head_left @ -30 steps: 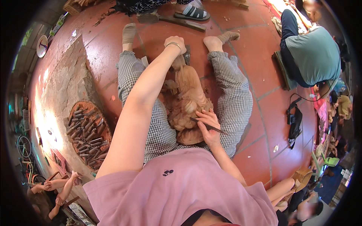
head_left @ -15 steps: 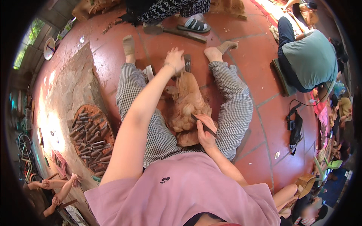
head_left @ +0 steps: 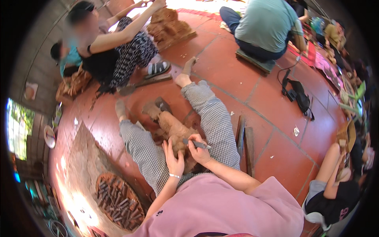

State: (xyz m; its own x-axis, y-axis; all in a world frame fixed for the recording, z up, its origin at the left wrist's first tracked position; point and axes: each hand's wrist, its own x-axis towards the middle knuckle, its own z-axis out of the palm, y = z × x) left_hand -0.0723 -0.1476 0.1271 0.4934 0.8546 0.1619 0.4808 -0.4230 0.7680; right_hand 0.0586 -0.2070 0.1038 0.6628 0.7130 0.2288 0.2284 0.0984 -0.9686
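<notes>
So the wooden carving is lying between the person's legs on the red tiled floor, its far end angled away to the upper left and its near end close to the lap; it's a warm tan-brown figure, paler and fairly smooth along the long middle, then duller and greyer at the far end, where the shape is too blurry to make out; the near part looks lumpier, but the hands cover a good chunk of it; the whole thing seems to be bare wood, no paint or shine that shows.

The left hand is laid on the near part, fingers stretched out and thumb apart, more resting on it than clutching; the right hand is closed around a slim dark tool, one end pointing in at the wood; can't tell if that tip is actually touching.

Checked trousers frame it on both sides; off to the left there's a pile of chisels in a roundish container.
</notes>
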